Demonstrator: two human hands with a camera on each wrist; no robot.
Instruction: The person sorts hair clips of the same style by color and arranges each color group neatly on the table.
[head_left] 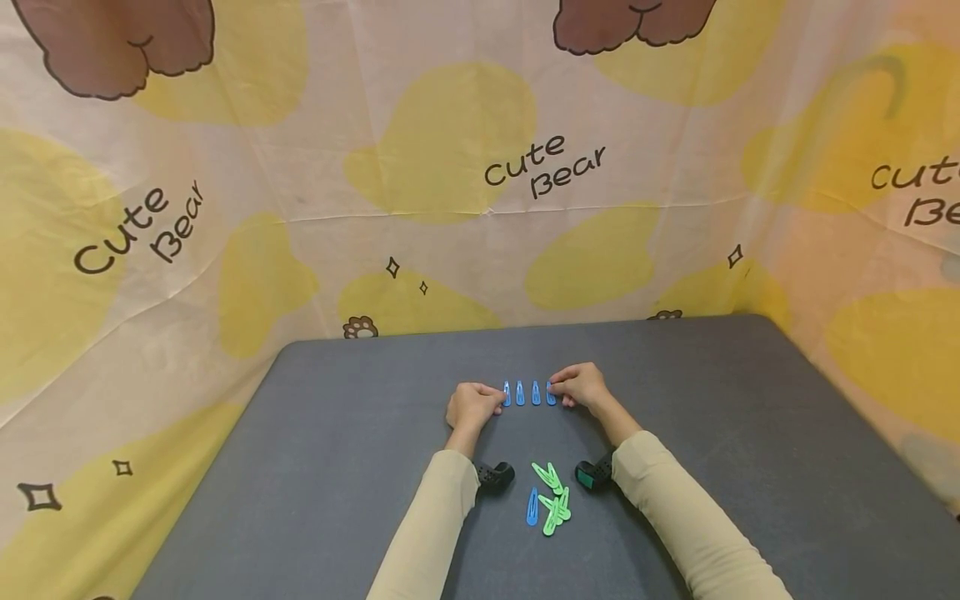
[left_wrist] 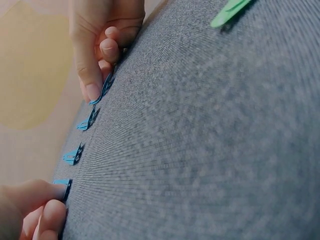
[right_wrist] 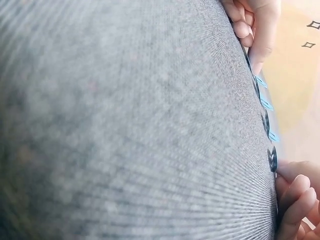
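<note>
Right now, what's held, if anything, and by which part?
The left hand touches the outer side of the leftmost lined-up blue clip, the right hand that of the rightmost one; pinching is unclear.

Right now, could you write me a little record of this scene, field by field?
Surface: dark grey table with rounded corners
Row: four slim, elongated blue hair clips, side by side
Left hand: pinches the row's leftmost clip
Right hand: pinches the row's rightmost clip
Nearer the person: one loose blue clip beside overlapping light-green clips, exact count unclear
Wrists: a black device at each
Backdrop: pale sheet with yellow patches and "Cute Bear" lettering
</note>
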